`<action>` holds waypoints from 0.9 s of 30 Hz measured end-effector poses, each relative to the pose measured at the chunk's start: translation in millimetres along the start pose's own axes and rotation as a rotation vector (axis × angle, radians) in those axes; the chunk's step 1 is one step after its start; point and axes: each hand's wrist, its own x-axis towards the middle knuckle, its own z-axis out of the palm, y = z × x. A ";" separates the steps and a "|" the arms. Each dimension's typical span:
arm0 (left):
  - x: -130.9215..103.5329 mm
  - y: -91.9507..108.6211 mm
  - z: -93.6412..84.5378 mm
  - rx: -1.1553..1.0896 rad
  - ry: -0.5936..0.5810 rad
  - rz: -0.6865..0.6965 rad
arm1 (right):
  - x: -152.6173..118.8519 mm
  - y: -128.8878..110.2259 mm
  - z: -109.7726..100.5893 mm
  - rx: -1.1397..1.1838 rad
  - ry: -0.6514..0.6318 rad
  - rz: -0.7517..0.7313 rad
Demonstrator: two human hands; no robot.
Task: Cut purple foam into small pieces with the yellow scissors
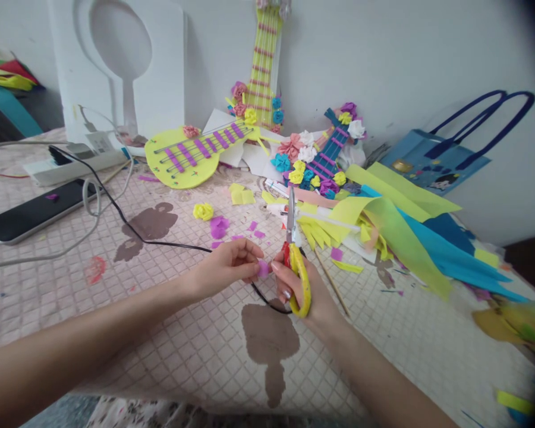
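My left hand (pixel 236 261) is closed, pinching a small piece of purple paper (pixel 263 268) between thumb and fingertips. My right hand (pixel 303 282) is wrapped round a pair of scissors (pixel 299 279) with yellow and red handles, the blades pointing up and away from me. The right fingertips are close to the purple paper; whether they touch it I cannot tell. Just beyond my left hand lie a purple paper flower (pixel 219 226), a yellow paper flower (pixel 203 211) and several purple scraps. A black cable (pixel 178 244) passes beneath my hands.
A yellow paper guitar (pixel 182 157) lies at the back, near a blue one (pixel 327 157) with paper flowers. Yellow and blue paper sheets (pixel 396 232) spread across the right side. A phone (pixel 40 208), a power strip (pixel 71 166) and a blue bag (pixel 432 160) are farther out.
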 end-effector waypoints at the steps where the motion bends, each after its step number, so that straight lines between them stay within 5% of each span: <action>1: -0.1 -0.6 -0.1 0.015 -0.001 0.010 | -0.4 -0.1 -0.2 -0.004 -0.018 0.006; 27: 0.6 -1.6 -4.3 0.083 -0.087 0.093 | -1.3 -5.1 -0.4 -0.060 -0.001 0.052</action>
